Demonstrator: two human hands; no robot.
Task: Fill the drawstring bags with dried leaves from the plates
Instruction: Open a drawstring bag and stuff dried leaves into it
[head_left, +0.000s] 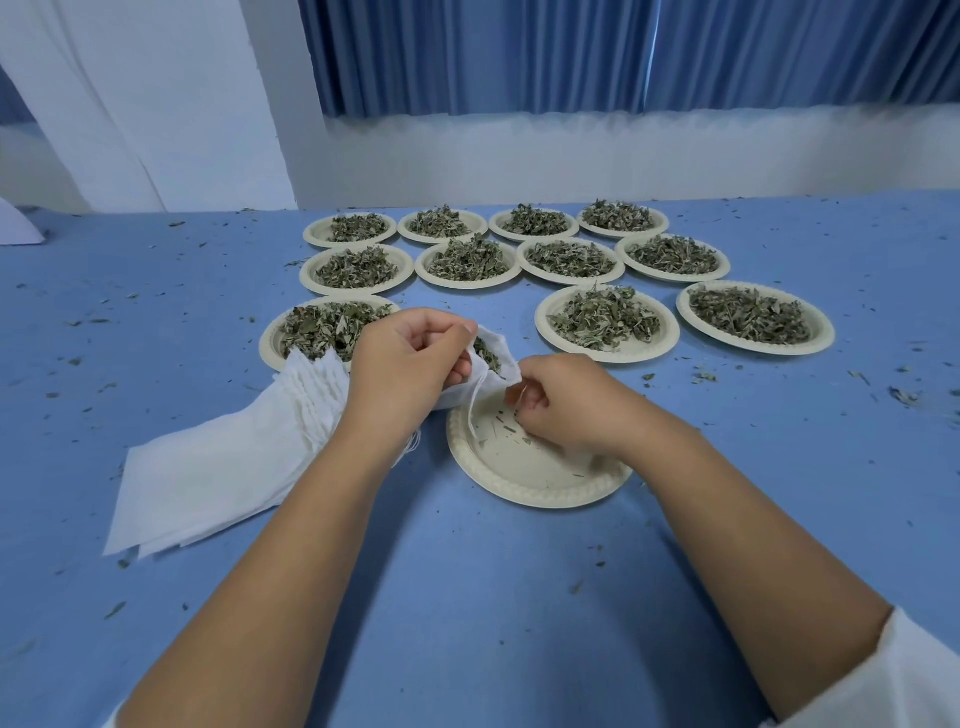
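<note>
**Drawstring bag** (506, 361), partly filled with dried leaves (488, 354), held over the far rim of a nearly emptied plate (519, 478) on the bench (467, 597). The left hand (415, 358) grips the mouth's left side with curled fingers. The right hand (566, 402) pinches its right edge, rim or cord not distinguishable. The bag lies between the hands, long axis roughly left to right, mouth opening up and right toward the right hand, which is probably better placed to draw it shut. The cord (474, 405) hangs over the plate.

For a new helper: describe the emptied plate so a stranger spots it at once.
On the blue table, come nearer than the rows of heaped plates. The nearest plate, under the right hand, holds only crumbs; every other is piled with leaves.
</note>
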